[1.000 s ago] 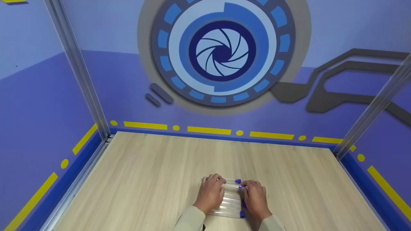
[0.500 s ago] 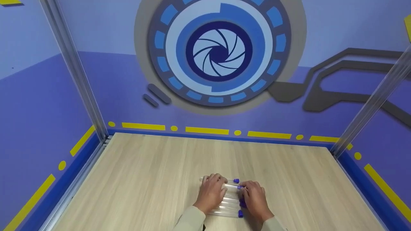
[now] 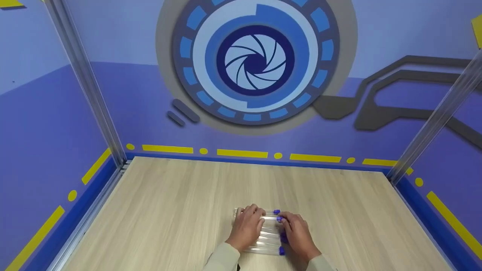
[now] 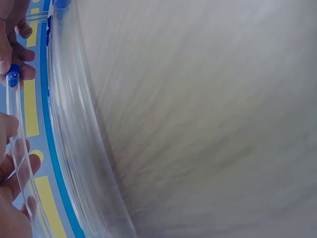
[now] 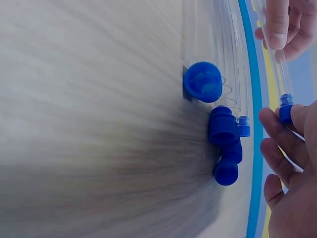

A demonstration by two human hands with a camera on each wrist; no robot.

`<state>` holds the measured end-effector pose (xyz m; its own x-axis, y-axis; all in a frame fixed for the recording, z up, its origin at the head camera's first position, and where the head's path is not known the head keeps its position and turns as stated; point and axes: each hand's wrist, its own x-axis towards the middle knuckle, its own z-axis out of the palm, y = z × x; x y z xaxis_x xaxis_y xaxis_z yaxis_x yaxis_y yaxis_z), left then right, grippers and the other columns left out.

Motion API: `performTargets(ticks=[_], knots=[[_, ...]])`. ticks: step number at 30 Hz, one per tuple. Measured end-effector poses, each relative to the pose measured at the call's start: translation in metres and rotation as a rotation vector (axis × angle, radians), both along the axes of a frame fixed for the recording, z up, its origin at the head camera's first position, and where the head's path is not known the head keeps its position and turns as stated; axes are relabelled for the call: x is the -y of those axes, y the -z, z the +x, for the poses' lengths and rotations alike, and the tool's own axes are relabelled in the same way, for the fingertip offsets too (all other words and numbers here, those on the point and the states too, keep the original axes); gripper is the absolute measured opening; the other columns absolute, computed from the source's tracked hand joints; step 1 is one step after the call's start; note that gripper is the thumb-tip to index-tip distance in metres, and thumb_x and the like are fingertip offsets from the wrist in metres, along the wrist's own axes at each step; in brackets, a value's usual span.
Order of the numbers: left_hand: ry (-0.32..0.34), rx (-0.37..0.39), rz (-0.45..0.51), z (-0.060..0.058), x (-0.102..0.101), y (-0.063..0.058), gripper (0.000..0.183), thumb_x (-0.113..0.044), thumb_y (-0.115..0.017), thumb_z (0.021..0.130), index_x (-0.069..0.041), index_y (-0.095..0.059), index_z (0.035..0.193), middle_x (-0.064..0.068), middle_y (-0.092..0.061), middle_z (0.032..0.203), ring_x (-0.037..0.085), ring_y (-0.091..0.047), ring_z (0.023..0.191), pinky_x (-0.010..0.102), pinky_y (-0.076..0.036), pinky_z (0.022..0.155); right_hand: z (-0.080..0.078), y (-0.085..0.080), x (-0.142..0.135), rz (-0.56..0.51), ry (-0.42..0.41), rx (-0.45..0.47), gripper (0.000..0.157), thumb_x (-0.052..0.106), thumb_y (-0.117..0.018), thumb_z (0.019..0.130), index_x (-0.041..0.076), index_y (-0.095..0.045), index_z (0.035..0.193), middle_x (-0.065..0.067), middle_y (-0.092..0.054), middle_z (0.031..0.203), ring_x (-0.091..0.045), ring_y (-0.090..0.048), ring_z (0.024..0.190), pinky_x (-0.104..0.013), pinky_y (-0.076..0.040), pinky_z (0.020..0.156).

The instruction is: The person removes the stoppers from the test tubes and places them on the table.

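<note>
My left hand (image 3: 247,226) grips the body of a clear test tube (image 4: 18,134), its fingers and thumb on either side. At the tube's right end, the fingertips of my right hand (image 3: 299,232) pinch its blue cap (image 5: 286,114). The held tube is raised over several other clear test tubes (image 3: 269,238) lying side by side on the table. Their blue ends point right; in the right wrist view a larger blue cap (image 5: 203,82) is closest to the camera, with several caps (image 5: 223,126) clustered beyond it. My left hand hides the tubes' left ends in the head view.
The tubes lie on a light wood table (image 3: 180,210). Behind it stands a blue-purple wall (image 3: 143,105) with yellow markings. Metal posts (image 3: 88,82) rise at the back corners.
The held test tube and both hands stay almost in place, with slight finger movement at the cap. The whole head view has shifted a little.
</note>
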<state>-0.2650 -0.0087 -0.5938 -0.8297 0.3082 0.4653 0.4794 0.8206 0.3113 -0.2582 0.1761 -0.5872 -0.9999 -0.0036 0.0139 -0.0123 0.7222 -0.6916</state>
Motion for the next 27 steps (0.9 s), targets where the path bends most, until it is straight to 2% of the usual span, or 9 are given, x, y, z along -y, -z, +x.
performTargets(ticks=[6,15,27], knots=[[-0.014,0.006,-0.005,0.0004,-0.0006,-0.0005,0.011,-0.025,-0.06,0.093,-0.023,-0.064,0.103,-0.007,-0.059,0.096,0.011,-0.059,0.09,0.034,-0.039,0.085,0.003,-0.0001,0.0005,-0.023,-0.003,-0.015,0.029,0.009,-0.051,0.098,0.016,-0.06,0.125,0.0,-0.061,0.119,-0.018,-0.054,0.113,-0.047,-0.044,0.099],[-0.008,-0.001,-0.002,0.0016,0.0003,-0.0005,0.012,-0.025,-0.057,0.095,-0.022,-0.063,0.104,-0.007,-0.059,0.096,0.01,-0.059,0.089,0.034,-0.039,0.085,0.0051,-0.002,-0.0008,0.037,-0.027,-0.125,0.032,0.007,-0.057,0.094,0.022,-0.062,0.121,0.008,-0.061,0.107,-0.011,-0.053,0.101,-0.039,-0.047,0.088],[0.01,-0.018,-0.011,0.0034,0.0017,-0.0029,0.015,-0.025,-0.049,0.099,-0.022,-0.063,0.103,-0.007,-0.057,0.093,0.009,-0.058,0.086,0.03,-0.039,0.079,0.0052,-0.0035,-0.0016,0.04,-0.019,-0.185,0.031,0.007,-0.062,0.091,0.025,-0.067,0.116,0.012,-0.065,0.108,-0.011,-0.053,0.103,-0.041,-0.046,0.093]])
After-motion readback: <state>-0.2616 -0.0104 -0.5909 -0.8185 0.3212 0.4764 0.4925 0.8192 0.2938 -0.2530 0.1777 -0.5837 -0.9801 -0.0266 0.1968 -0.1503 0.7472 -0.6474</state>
